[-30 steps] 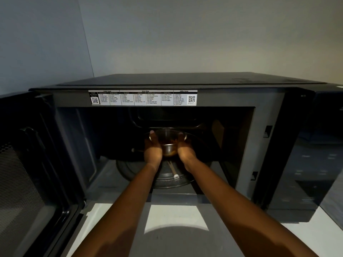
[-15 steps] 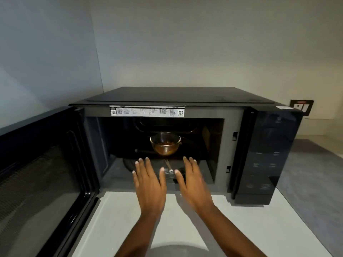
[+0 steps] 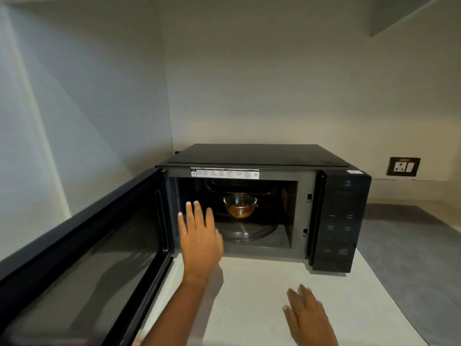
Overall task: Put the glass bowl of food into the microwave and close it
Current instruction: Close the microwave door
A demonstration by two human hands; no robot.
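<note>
A glass bowl (image 3: 240,205) with brownish food stands inside the black microwave (image 3: 254,156), on a raised rack above the turntable (image 3: 252,233). The microwave door (image 3: 82,248) hangs wide open to the left. My left hand (image 3: 199,238) is raised in front of the cavity's left side, fingers spread, holding nothing, a short way right of the door's hinge edge. My right hand (image 3: 308,318) is low at the bottom right over the white counter (image 3: 249,295), fingers apart and empty.
The control panel (image 3: 340,221) takes up the microwave's right side. A wall socket (image 3: 404,166) sits on the back wall to the right. A grey surface (image 3: 409,258) lies right of the white counter. Walls close in at the left and back.
Both hands let go of the bowl and pulled out of the cavity. The left hand has shifted left toward the door; the right has dropped low to the right. The view backed away.
</note>
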